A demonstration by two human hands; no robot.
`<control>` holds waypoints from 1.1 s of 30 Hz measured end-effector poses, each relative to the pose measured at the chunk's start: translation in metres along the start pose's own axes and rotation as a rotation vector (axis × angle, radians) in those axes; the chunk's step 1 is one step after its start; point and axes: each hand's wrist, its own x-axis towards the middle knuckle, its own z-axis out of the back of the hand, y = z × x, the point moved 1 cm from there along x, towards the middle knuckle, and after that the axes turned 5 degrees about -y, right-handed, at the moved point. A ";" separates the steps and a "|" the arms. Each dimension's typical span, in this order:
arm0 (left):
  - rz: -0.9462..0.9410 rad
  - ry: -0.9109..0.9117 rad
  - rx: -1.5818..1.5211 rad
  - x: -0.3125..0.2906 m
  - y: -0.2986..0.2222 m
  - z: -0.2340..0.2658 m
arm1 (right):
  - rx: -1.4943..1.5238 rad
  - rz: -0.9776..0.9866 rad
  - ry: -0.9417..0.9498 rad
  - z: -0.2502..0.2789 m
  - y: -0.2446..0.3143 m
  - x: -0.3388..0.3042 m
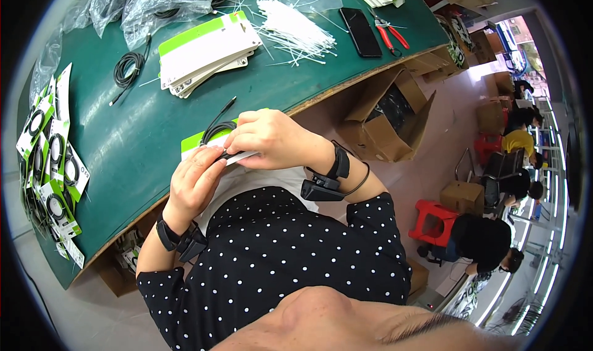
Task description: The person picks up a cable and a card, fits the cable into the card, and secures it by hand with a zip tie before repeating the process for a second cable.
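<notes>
At the near edge of the table, a coiled black cable lies against a green and white backing card. My left hand grips the card's lower part, fingers pressed over the cable. From the right, my right hand closes its fingertips on the cable and card, close to the left fingers. One cable end sticks up beyond the card, pointing away from me. My fingers hide the lower part of the coil, and whether a tie is in them cannot be made out.
Beyond my hands lie a stack of blank-looking cards, white cable ties, a loose coiled cable, a phone and red-handled cutters. Carded cables pile up at left, plastic bags at the back. An open carton stands right.
</notes>
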 end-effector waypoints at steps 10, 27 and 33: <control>0.003 -0.046 -0.021 0.004 0.001 0.002 | 0.229 -0.107 -0.125 0.029 -0.020 0.010; 0.031 -0.059 -0.044 0.006 0.000 0.002 | -0.558 -0.401 -0.315 0.084 -0.113 -0.027; 0.040 -0.034 -0.053 0.007 0.001 0.002 | 0.777 -0.916 -0.512 0.084 -0.098 -0.024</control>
